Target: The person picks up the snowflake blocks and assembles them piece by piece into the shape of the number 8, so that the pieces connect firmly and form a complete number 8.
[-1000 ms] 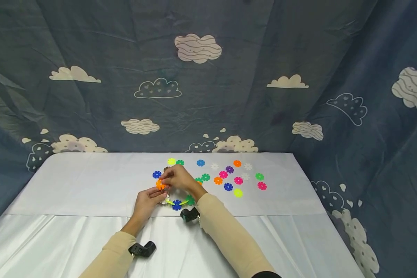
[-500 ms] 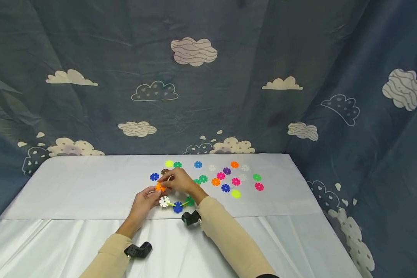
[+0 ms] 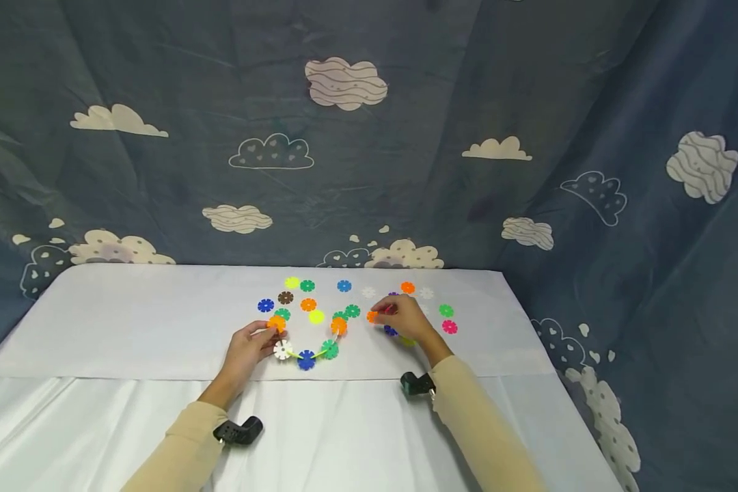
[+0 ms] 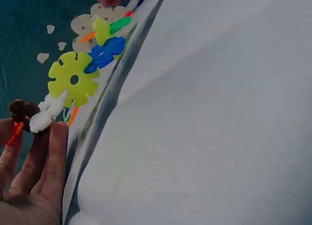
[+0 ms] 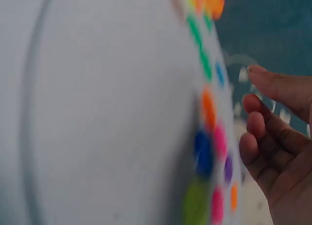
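Observation:
My left hand pinches the left end of a curved chain of flower-shaped interlocking discs. An orange disc shows at its fingertips; the left wrist view also shows a brown disc there, beside a white disc. From there the chain curves through a yellow disc, a blue disc and a green disc up to another orange disc. Over the loose pieces at the right, my right hand has its thumb and fingers apart with nothing between them, close to a loose orange disc.
Loose discs lie across the back of the white table, including a brown disc, a light blue disc and a pink disc. A dark cloud-patterned curtain hangs behind the table's back edge.
My right hand has left the orange disc at my left hand and moved right, over the loose discs. My left hand keeps its hold on the chain, whose right part has come into sight.

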A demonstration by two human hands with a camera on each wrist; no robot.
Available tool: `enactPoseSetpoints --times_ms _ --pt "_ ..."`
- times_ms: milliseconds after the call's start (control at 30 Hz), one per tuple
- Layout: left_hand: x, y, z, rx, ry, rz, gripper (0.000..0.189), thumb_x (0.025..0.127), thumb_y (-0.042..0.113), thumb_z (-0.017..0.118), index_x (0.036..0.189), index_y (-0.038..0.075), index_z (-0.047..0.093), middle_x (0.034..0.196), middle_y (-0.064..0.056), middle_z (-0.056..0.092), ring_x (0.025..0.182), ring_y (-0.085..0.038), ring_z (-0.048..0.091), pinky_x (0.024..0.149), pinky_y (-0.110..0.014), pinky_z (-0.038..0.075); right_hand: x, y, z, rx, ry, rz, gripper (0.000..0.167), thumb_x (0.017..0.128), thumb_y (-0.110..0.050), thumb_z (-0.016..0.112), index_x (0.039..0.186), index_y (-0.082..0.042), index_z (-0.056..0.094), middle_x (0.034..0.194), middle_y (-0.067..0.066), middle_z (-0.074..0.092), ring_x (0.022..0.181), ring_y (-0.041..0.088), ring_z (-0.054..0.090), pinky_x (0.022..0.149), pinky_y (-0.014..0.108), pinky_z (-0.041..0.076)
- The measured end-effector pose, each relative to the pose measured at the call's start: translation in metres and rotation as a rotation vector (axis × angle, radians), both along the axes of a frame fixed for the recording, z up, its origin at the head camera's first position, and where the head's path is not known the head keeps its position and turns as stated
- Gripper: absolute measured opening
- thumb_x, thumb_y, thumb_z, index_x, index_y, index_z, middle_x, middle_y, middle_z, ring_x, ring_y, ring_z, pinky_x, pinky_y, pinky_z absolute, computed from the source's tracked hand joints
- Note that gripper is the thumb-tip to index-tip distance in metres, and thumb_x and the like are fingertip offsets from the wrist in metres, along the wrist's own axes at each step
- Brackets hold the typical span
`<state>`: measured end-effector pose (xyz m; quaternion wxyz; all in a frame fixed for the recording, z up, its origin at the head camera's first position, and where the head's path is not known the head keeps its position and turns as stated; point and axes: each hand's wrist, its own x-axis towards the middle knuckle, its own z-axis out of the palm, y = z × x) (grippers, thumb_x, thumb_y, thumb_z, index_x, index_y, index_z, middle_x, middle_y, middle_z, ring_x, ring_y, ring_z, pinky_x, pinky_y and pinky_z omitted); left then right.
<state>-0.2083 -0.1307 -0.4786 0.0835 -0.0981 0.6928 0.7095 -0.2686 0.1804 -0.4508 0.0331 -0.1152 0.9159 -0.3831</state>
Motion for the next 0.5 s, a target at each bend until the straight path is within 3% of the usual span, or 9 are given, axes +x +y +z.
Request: enactPoseSetpoints --times_ms 133,300,500 --pt "-0.003 0.0 0.001 -0.007 -0.016 0.001 0.027 0.101 0.016 0.051 0.119 -0.004 0.053 0.108 -0.012 0.07 0.087 -0.008 0.063 0.074 -0.018 0.053 0.008 0.024 -0.007 0.113 -0.1 -0.113 0.021 0.081 -0.014 0.078 0.101 -0.007 0.073 0.09 0.003 0.066 0.082 0.018 0.056 0.079 0.032 0.052" --pt "-0.007 -0.001 0.002 -0.01 -0.018 -0.003 0.03 0.101 0.017 0.052 0.119 -0.006 0.054 0.107 -0.011 0.07 0.086 -0.008 0.063 0.073 -0.019 0.053 0.01 0.03 -0.012 0.197 -0.136 -0.097 0.025 0.078 -0.016 0.081 0.101 -0.01 0.071 0.091 0.002 0.061 0.085 0.02 0.051 0.08 0.032 0.05" --pt "-0.009 0.001 0.001 -0.015 0.0 -0.014 0.029 0.101 0.016 0.051 0.118 -0.007 0.055 0.108 -0.013 0.069 0.087 -0.009 0.065 0.075 -0.019 0.054 0.007 0.027 -0.009 0.096 -0.101 -0.057 0.021 0.077 -0.004 0.08 0.09 -0.008 0.065 0.081 0.003 0.058 0.077 0.019 0.052 0.07 0.026 0.049"
